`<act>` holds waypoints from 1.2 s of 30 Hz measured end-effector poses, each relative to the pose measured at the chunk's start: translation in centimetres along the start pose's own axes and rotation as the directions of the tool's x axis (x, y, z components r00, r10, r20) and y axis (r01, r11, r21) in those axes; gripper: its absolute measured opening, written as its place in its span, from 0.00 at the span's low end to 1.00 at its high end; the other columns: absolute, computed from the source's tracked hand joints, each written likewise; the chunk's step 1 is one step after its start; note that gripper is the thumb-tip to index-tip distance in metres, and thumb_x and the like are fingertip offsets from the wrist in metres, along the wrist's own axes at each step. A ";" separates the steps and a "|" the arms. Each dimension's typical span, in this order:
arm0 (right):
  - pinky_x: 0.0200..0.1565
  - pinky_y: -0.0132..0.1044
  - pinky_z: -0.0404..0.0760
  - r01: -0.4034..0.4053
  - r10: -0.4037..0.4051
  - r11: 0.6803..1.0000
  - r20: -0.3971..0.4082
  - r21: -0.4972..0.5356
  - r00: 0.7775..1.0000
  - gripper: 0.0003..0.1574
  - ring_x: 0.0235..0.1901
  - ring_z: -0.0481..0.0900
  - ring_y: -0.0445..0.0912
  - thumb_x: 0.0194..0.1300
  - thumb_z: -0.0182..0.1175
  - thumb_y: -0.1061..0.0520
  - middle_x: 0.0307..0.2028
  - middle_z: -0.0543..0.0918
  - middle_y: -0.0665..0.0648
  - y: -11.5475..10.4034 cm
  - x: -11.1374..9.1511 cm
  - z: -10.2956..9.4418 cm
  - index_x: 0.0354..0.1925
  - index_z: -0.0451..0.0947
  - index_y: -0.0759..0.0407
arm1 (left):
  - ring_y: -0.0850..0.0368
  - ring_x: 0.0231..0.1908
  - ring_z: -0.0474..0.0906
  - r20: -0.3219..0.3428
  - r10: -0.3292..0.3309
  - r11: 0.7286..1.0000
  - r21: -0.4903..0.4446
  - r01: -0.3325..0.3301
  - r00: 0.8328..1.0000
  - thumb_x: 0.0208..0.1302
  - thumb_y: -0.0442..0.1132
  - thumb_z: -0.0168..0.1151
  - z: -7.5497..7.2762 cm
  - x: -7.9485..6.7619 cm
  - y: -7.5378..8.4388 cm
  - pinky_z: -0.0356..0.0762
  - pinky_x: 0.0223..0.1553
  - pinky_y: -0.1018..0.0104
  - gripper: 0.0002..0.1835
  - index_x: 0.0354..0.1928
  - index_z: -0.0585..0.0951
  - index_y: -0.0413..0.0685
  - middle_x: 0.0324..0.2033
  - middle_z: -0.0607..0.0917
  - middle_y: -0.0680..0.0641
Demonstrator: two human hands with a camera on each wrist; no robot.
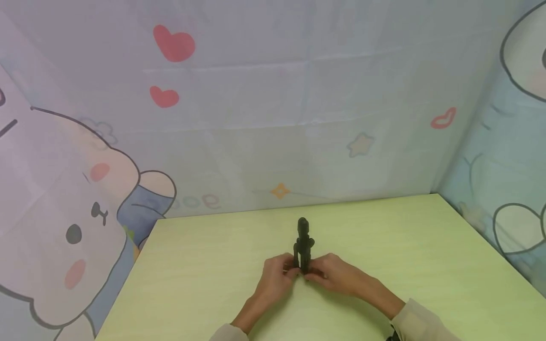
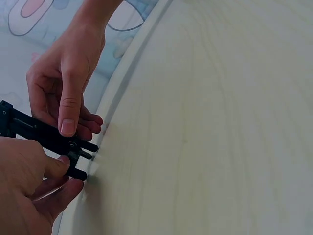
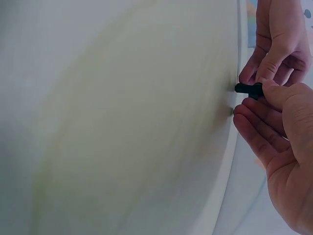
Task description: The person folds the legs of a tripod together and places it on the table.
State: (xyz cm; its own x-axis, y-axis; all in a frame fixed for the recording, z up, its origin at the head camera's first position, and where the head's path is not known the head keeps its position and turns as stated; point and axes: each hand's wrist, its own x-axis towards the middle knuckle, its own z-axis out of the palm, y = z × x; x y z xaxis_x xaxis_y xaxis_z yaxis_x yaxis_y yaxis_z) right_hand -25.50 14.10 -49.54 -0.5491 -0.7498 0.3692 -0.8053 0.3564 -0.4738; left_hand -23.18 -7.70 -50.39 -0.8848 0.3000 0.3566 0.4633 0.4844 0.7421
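A small black tripod (image 1: 304,244) stands upright on the table, its narrow head at the top and its legs near the tabletop. My left hand (image 1: 275,278) pinches the lower part from the left, thumb and fingertips on a leg. From the right, my right hand (image 1: 339,275) pinches the same lower part. In the left wrist view the tripod (image 2: 41,134) shows several short leg ends between the two hands. The right wrist view shows only a leg end of the tripod (image 3: 248,88); fingers hide the rest.
The pale yellow-green table (image 1: 204,265) reaches back to a printed cloth backdrop (image 1: 256,94) with hearts and cartoon animals. More printed cloth hangs at the left and right sides. A dark item (image 1: 393,335) shows at my right cuff.
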 end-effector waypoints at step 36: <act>0.44 0.35 0.87 -0.196 0.237 0.921 -0.084 0.336 0.968 0.10 0.37 0.89 0.43 0.63 0.74 0.62 0.38 0.90 0.52 2.0 0.3 0.2 0.43 0.86 0.59 | 0.49 0.50 0.86 0.021 0.038 0.986 -0.163 -0.034 0.999 0.74 0.31 0.61 -4.7 3.2 6.4 0.84 0.49 0.66 0.13 0.58 0.81 0.42 0.46 0.87 0.44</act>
State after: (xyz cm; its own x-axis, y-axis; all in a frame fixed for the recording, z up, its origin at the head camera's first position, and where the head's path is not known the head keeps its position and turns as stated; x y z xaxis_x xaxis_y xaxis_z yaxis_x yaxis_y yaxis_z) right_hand -27.22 14.48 -50.52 -0.7410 -0.5946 0.3121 -0.5588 0.2882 -0.7776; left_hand -23.28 -7.55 -41.86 -0.8652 0.3355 0.3726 0.4790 0.3335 0.8120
